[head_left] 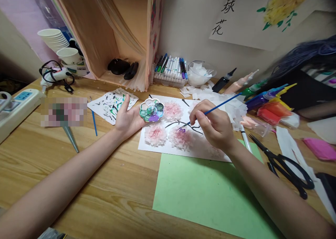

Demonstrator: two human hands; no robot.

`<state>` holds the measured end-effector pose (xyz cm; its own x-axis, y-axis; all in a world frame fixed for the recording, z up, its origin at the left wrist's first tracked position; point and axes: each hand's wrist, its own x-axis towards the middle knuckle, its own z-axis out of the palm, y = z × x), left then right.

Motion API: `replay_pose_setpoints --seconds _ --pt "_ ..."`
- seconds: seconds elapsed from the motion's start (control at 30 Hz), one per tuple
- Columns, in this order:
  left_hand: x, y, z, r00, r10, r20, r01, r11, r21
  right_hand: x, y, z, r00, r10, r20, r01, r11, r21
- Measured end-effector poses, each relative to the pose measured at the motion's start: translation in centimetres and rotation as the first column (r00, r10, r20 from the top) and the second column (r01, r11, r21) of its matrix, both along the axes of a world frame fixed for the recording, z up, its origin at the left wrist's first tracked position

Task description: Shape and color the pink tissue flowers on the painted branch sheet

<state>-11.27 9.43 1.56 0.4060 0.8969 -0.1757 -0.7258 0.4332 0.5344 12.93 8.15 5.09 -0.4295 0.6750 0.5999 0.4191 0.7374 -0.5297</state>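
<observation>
In my right hand (212,125) is a thin blue paintbrush (223,102), pinched near its lower half. Its tip touches purple paint on a pink tissue-paper flower (181,138). That flower sits on a white sheet (147,142) with black painted branches and more pink flowers, one of them partly behind my right hand. My left hand (128,118) lies palm up at the sheet's left side, thumb raised. On its fingers rests a flower-shaped paint palette (151,110) with green, purple and white paint in its wells; the fingertips are hidden beneath it.
Green paper (194,193) lies under the sheet's front edge. Black scissors (283,162), paint bottles (252,88) and white tissue scraps (233,107) are to the right. Left are a paint-marked paper (107,104), another blue brush (93,118) and a power strip (21,106). Markers (172,69) stand behind.
</observation>
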Motion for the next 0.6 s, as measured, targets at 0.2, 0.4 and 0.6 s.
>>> replay_pose_setpoints --seconds 0.2,0.4,0.6 --pt "-0.05 0.09 -0.16 0.999 -0.015 0.045 0.015 1.000 -0.008 -0.05 0.10 -0.15 0.999 -0.005 0.042 0.003 1.000 0.029" --pt "-0.19 0.17 -0.48 0.999 -0.023 0.043 0.023 1.000 0.008 0.12 0.12 0.04 0.999 -0.013 0.047 0.011 0.999 0.044" --pt "-0.30 0.29 -0.70 0.999 -0.018 0.031 0.018 1.000 0.010 0.06 0.04 0.06 0.999 0.012 0.043 -0.014 0.999 0.041"
